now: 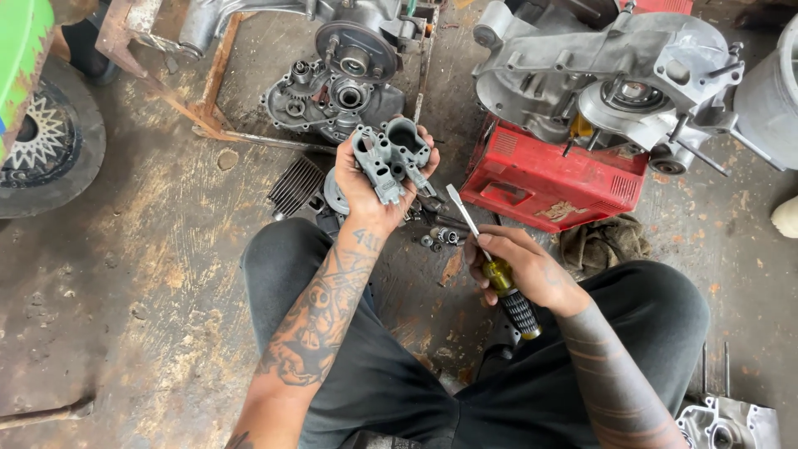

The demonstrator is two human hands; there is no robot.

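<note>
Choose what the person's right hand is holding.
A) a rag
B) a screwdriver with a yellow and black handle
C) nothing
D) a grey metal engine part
B: the right hand grips a screwdriver, blade pointing up, while the left hand holds the grey metal part.

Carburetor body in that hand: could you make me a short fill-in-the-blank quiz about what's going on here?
1. The left hand holds up a grey metal carburetor body, and the right hand holds a ____.
2. The engine case rests on a box coloured ____.
3. A crumpled ____ lies on the floor beside that red box.

Missing words: screwdriver; red; rag
</note>
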